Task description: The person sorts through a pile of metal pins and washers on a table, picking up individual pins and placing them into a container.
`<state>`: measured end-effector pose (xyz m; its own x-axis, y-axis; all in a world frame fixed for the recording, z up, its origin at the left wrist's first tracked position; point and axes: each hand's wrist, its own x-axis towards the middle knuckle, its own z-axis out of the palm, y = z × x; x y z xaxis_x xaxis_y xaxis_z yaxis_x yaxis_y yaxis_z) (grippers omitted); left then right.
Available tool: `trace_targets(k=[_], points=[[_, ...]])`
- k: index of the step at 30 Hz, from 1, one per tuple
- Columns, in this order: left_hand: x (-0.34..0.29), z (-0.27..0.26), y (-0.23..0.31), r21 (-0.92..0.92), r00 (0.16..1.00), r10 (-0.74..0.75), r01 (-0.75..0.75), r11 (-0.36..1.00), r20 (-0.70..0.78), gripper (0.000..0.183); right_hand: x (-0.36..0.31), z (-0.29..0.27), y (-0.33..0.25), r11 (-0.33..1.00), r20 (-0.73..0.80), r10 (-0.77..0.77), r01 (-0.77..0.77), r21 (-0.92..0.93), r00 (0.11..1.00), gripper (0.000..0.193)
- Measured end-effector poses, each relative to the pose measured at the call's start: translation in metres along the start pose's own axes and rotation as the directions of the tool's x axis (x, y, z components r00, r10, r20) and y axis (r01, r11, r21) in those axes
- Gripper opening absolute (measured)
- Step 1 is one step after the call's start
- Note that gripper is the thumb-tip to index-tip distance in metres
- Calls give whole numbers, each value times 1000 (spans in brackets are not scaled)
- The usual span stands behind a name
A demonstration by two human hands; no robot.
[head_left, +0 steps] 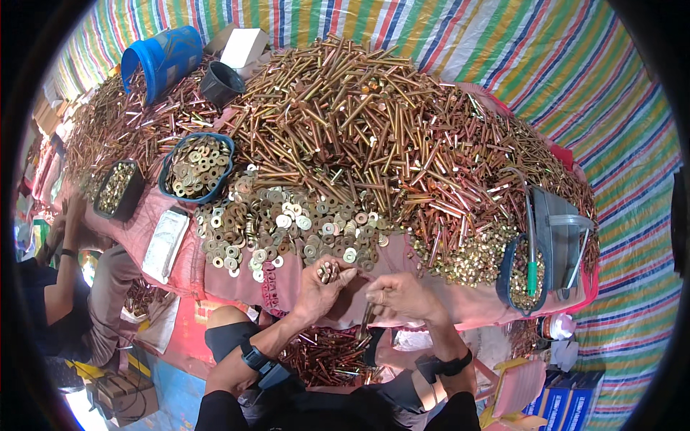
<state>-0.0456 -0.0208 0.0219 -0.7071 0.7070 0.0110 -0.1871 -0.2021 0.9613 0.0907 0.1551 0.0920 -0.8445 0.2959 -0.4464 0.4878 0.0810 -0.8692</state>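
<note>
In the head view, with the clock centred on the frame, the person's left hand (pixel 320 291) sits between 6 and 7 o'clock, its fingers curled around a cluster of small metal pieces (pixel 328 271), blurred in kind. The right hand (pixel 402 296), at 5 o'clock, has its fingers drawn together; a slim metal piece shows just under them, but I cannot tell whether they grip it. Loose washers (pixel 287 219) spread at 9 o'clock, just beyond the left hand, and a heap of long bolts (pixel 330 129) fills 12 o'clock. Small nuts (pixel 471 258) lie between 3 and 4 o'clock, beside an oval tub (pixel 505 280) holding more. A blue basin (pixel 165 188) of washers stands between 9 and 10 o'clock, a blue bucket (pixel 172 63) lies tipped between 10 and 11, and 1 co-worker's hand (pixel 72 207) is near 9. More bolts (pixel 323 355) lie at 6 o'clock, below both hands.
</note>
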Motion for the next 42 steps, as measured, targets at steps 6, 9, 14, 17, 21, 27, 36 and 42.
trace_targets(k=[6,9,14,17,21,27,36,42], points=[[-3,-8,0,207,985,116,-141,968,127,17,9,-40,21,814,-501,-361,3,-582,786,17],[0,-11,2,224,986,97,-125,967,135,20,19,-42,30,678,-454,-592,106,-728,666,17],[4,-10,9,259,980,170,-191,947,102,24,29,-20,32,787,-413,-512,219,-577,753,19],[-2,-2,11,233,992,108,-119,965,59,22,37,3,31,783,-332,-471,213,-585,817,23],[-5,-3,12,304,1000,18,-20,952,9,20,41,19,30,745,-322,-504,214,-632,802,25],[3,-5,7,345,970,239,-242,907,52,17,39,21,32,657,-282,-562,213,-723,778,25],[-5,-1,2,81,997,68,-72,994,48,25,35,3,22,935,-255,-125,199,293,959,16],[-3,-1,6,223,995,35,-54,973,90,16,28,18,2,888,-136,-175,216,405,975,20]])
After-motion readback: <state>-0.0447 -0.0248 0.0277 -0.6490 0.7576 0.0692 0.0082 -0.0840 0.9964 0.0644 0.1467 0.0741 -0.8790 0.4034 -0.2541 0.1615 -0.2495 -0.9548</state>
